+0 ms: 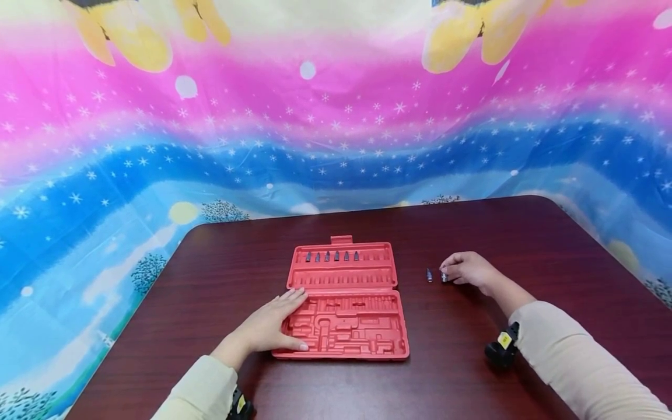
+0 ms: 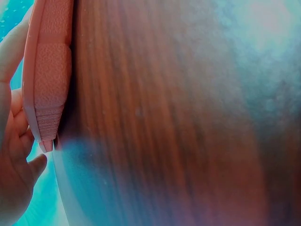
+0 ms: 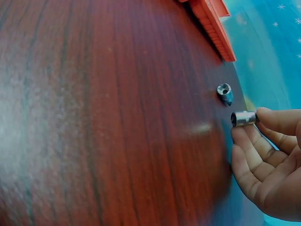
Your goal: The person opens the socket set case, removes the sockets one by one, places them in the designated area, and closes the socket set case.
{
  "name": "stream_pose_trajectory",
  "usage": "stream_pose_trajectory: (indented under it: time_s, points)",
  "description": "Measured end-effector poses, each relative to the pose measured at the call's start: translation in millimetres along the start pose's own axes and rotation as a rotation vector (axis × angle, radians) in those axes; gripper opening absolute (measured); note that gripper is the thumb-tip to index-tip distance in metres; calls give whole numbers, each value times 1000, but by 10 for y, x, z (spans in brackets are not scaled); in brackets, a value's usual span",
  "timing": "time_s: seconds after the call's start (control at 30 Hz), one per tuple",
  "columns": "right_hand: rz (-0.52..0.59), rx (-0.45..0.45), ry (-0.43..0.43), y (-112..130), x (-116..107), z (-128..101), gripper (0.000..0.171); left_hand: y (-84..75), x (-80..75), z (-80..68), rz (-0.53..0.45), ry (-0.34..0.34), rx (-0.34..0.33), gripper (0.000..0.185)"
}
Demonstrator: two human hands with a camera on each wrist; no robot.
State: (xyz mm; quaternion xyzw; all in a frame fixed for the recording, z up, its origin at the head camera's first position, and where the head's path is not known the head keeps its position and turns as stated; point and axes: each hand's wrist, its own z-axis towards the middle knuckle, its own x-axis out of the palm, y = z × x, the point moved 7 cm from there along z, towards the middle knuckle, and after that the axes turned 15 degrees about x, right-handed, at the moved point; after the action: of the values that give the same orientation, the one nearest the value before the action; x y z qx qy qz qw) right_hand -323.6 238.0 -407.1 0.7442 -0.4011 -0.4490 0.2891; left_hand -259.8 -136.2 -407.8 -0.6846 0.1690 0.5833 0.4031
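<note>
A red plastic tool case [image 1: 341, 321] lies unfolded on the table, with several dark-tipped bit sockets [image 1: 336, 256] in a row in its far half. Spread over the near half's left edge is my left hand [image 1: 270, 322], fingers straight and thumb out on the recessed tray. The case's outer side fills the gap beside that hand in the left wrist view. To the right of the case, my right hand [image 1: 469, 272] pinches a chrome bit socket [image 3: 244, 118] between thumb and fingertips, hiding its far end. Just left of these fingers another bit socket [image 1: 429, 275] sits on the table.
The dark red-brown wooden table [image 1: 220, 268] has rounded far corners. Behind it hangs a pink and blue printed cloth [image 1: 336, 128]. A black wrist camera [image 1: 503, 347] is strapped at the right cuff; the near half of the case holds molded recesses.
</note>
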Motion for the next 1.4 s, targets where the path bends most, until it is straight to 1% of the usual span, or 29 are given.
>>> stream_pose_trajectory:
  time_s: [0.23, 0.47, 0.73, 0.97, 1.2, 1.4]
  points:
    - [-66, 13, -24, -18, 29, 44, 20, 4, 15, 2, -10, -1, -1, 99]
    - [-99, 38, -51, 9, 40, 59, 21, 13, 16, -3, -13, 2, -10, 99]
    - [-83, 45, -69, 0, 33, 91, 20, 3, 10, -7, -29, -2, -12, 99]
    - [-82, 9, -90, 14, 35, 84, 15, -8, 3, -12, -29, -9, -11, 99]
    - [-87, 11, -100, 16, 40, 82, 13, -7, 11, -17, -28, -12, -13, 99]
    - [-86, -5, -100, 25, 28, 72, 14, -2, 17, -14, -33, -12, -21, 99]
